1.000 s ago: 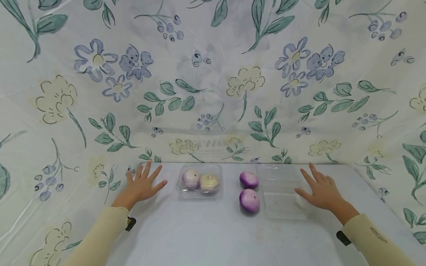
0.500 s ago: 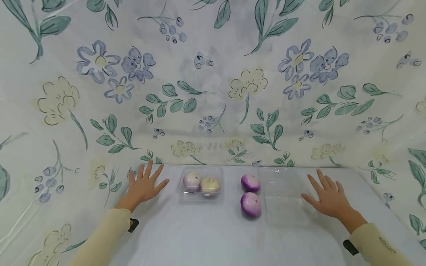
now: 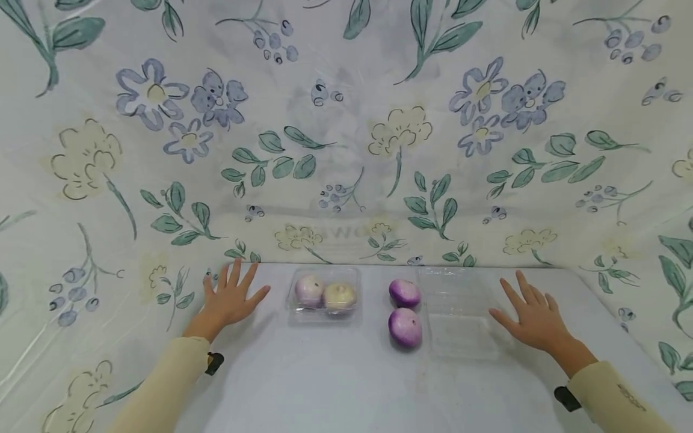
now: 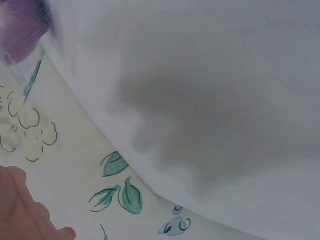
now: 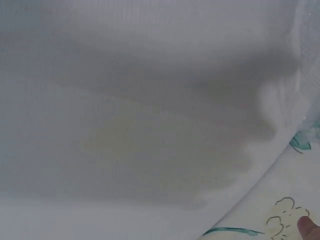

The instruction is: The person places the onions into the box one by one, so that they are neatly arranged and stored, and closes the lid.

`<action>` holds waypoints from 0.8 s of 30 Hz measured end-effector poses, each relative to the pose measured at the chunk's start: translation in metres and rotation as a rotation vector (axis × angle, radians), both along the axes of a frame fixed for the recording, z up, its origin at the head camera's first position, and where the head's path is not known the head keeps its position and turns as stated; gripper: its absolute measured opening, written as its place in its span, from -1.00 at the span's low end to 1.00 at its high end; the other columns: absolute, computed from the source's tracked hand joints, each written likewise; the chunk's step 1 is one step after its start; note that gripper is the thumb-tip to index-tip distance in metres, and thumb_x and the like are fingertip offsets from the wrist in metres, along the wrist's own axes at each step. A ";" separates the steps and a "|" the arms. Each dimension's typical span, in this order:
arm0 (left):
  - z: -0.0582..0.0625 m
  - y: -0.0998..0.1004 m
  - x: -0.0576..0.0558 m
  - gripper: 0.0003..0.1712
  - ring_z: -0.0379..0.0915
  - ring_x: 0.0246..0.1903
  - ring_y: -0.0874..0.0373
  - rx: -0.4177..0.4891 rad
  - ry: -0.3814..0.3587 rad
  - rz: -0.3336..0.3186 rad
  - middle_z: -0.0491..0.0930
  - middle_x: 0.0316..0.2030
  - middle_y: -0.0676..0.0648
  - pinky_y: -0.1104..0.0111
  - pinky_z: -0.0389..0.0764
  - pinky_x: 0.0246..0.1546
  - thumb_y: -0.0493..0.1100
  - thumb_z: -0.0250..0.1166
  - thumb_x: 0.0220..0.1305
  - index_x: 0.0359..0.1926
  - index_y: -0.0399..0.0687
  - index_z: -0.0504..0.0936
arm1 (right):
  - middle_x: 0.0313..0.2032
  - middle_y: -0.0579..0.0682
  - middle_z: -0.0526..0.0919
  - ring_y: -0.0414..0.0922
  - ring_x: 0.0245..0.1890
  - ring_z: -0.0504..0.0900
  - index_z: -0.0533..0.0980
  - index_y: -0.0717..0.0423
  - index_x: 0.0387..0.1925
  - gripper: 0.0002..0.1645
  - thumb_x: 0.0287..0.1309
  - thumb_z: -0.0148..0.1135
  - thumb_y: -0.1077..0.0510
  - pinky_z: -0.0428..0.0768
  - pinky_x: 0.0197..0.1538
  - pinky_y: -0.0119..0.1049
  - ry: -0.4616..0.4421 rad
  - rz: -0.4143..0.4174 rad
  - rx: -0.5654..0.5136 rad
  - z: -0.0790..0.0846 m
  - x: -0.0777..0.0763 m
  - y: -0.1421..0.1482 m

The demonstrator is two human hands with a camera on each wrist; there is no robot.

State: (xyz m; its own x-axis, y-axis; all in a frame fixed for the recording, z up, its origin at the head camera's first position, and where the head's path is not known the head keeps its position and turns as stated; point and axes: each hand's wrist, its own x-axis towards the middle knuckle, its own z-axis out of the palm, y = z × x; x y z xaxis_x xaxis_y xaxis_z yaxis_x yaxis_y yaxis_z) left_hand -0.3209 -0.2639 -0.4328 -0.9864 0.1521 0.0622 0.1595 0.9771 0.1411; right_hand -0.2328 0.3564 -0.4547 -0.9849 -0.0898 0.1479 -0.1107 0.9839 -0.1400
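My left hand (image 3: 227, 304) hovers with spread fingers at the left of the table, holding nothing. To its right stands a closed clear plastic box (image 3: 325, 317) with a pale purple onion (image 3: 309, 291) and a yellowish-white onion (image 3: 340, 297) inside. Two purple onions, a far one (image 3: 405, 293) and a near one (image 3: 405, 328), lie on the table. Just right of them lies an open clear plastic box (image 3: 460, 337), its lid folded back. Beyond that box my right hand (image 3: 536, 319) hovers with spread fingers and holds nothing. In the left wrist view, a purple onion (image 4: 22, 30) shows at the corner.
The white table (image 3: 325, 385) ends at a back edge against a hanging floral cloth (image 3: 346, 150). More of the cloth surrounds the table at both sides. Each sleeve has a dark wrist device (image 3: 566, 398) at its cuff.
My right hand has shifted slightly to the right, away from the open box. The left hand stays almost in place. The onions and both boxes have not moved; the head view sways a little.
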 end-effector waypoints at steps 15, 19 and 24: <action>0.007 0.004 0.003 -0.05 -0.47 0.48 -0.48 -0.010 0.021 -0.001 -0.35 0.54 -0.39 -0.47 -0.51 0.28 0.42 -0.10 0.39 0.56 -0.02 -0.05 | 0.54 0.34 -0.24 0.44 0.40 0.06 -0.01 0.12 0.54 0.03 0.32 -0.05 -0.42 -0.03 0.31 0.51 0.046 0.019 -0.012 0.007 0.001 -0.002; 0.009 0.009 0.004 -0.05 -0.52 0.48 -0.47 0.011 0.011 -0.011 -0.38 0.54 -0.38 -0.46 -0.56 0.27 0.42 -0.10 0.39 0.56 -0.02 -0.06 | 0.54 0.35 -0.22 0.44 0.39 0.10 -0.02 0.11 0.54 0.01 0.33 -0.03 -0.39 0.04 0.29 0.52 0.069 0.027 -0.021 0.003 0.004 -0.003; 0.009 0.013 0.004 -0.06 -0.53 0.48 -0.48 0.005 -0.004 -0.009 -0.40 0.54 -0.37 -0.47 -0.53 0.27 0.41 -0.10 0.40 0.56 -0.01 -0.07 | 0.53 0.38 -0.18 0.45 0.38 0.13 0.02 0.11 0.53 0.00 0.32 0.00 -0.38 0.11 0.26 0.52 0.045 0.044 -0.058 -0.001 0.012 -0.009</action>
State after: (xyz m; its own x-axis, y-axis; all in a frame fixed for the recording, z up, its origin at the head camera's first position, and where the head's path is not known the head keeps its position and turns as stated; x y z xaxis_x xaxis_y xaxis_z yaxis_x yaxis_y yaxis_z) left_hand -0.3170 -0.2508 -0.4241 -0.9852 0.1610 0.0590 0.1681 0.9748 0.1468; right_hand -0.2204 0.3470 -0.4558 -0.9724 -0.1228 0.1983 -0.1611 0.9684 -0.1902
